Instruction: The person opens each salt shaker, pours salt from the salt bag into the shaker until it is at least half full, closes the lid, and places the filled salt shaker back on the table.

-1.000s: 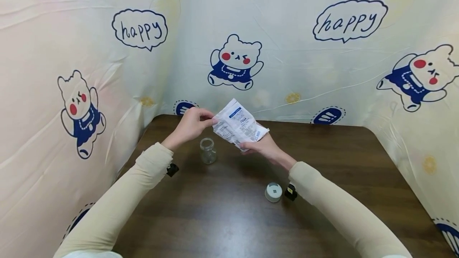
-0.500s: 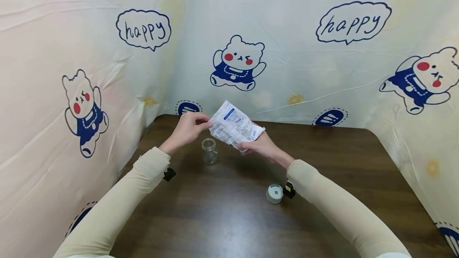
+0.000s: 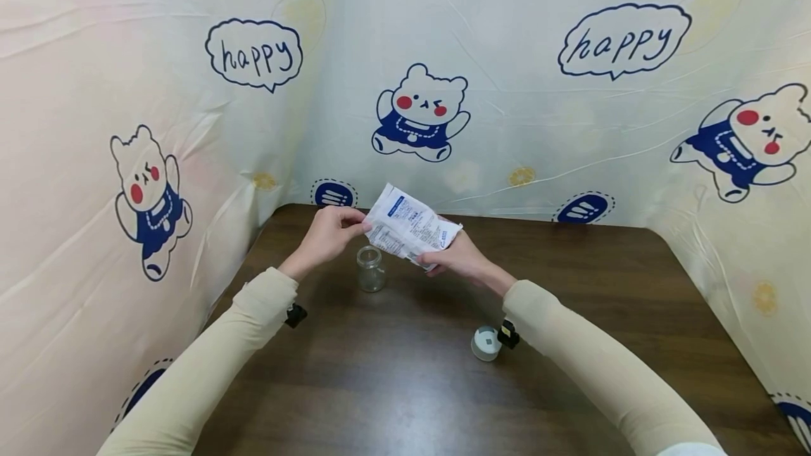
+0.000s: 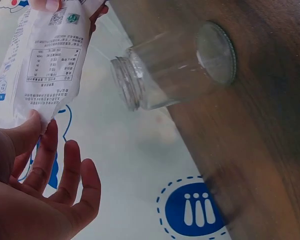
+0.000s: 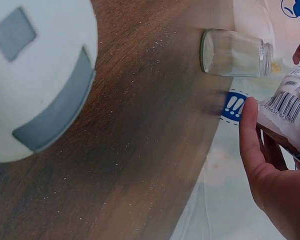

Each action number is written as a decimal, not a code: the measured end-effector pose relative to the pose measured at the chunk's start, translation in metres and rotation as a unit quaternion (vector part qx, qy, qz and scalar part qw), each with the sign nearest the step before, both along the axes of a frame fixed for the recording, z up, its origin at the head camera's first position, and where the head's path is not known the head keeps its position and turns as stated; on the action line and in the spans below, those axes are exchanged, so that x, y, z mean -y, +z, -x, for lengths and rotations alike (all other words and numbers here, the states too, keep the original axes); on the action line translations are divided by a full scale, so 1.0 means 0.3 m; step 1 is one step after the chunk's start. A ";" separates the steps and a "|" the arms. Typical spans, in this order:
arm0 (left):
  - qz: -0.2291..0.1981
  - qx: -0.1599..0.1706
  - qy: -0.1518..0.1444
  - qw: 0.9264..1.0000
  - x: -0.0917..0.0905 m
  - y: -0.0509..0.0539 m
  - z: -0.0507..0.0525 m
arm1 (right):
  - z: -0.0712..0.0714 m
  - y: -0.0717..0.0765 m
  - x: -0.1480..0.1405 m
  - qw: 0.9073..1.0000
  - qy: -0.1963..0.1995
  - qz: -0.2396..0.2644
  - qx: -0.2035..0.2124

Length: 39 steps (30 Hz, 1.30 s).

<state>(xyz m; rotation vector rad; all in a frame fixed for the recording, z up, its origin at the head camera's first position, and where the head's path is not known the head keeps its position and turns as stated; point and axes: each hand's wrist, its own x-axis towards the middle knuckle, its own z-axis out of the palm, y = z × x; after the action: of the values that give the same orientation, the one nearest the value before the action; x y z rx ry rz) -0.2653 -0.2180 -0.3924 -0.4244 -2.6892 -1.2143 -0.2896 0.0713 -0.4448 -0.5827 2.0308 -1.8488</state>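
Note:
A white printed paper packet [image 3: 415, 225] is held in the air between both hands, tilted toward the left. My left hand [image 3: 324, 239] pinches the packet's left corner between thumb and index finger; the other fingers of that hand [image 4: 52, 195] are spread loosely in the left wrist view. My right hand [image 3: 461, 257] grips the packet's lower right part, thumb in front and fingers behind. Just below the packet's left end, a clear glass jar [image 3: 371, 274] stands upright on the table without a lid. Whether the packet's corner is torn cannot be made out.
A round white lid [image 3: 486, 343] with grey marks lies on the dark wooden table [image 3: 393, 385], near the right wrist. Tiny white specks dot the tabletop in the right wrist view. Printed cloth walls [image 3: 507, 118] close off the back and sides.
Both hands have brought the packet slightly down and to the left, nearer the jar's mouth, and its top leans further left. Jar and lid have stayed in place on the table.

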 end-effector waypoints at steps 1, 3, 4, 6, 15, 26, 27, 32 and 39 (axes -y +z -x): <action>0.000 0.002 0.000 1.000 0.002 -0.005 0.000 | -0.001 0.001 0.000 1.000 0.000 -0.003 0.000; 0.000 0.002 -0.002 1.000 0.005 -0.013 0.000 | -0.003 0.001 0.000 1.000 -0.001 -0.006 0.002; -0.001 0.002 -0.001 1.000 0.006 -0.016 0.001 | -0.003 0.000 0.000 1.000 -0.001 -0.007 0.003; -0.002 0.001 -0.003 1.000 0.007 -0.020 0.001 | -0.004 -0.001 0.000 1.000 -0.003 -0.010 0.003; -0.005 0.004 -0.001 1.000 0.009 -0.028 0.001 | 0.000 -0.008 0.004 1.000 -0.017 0.002 0.000; -0.005 0.009 0.002 1.000 0.012 -0.041 0.005 | -0.005 -0.003 0.005 0.999 -0.038 0.000 -0.007; -0.005 0.009 0.002 1.000 0.013 -0.043 0.006 | -0.005 -0.003 0.006 0.999 -0.040 0.000 -0.007; -0.003 0.012 0.003 1.000 0.021 -0.050 0.006 | -0.009 -0.006 0.012 0.999 -0.042 0.006 -0.003; 0.002 0.010 0.006 1.000 0.030 -0.059 0.004 | -0.012 -0.009 0.017 0.999 -0.041 -0.001 -0.030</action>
<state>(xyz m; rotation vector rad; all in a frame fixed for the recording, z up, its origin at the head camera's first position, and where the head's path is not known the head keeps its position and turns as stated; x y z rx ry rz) -0.2665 -0.2268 -0.4101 -0.3985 -2.7066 -1.2160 -0.2861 0.0662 -0.4475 -0.5683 2.1252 -1.8962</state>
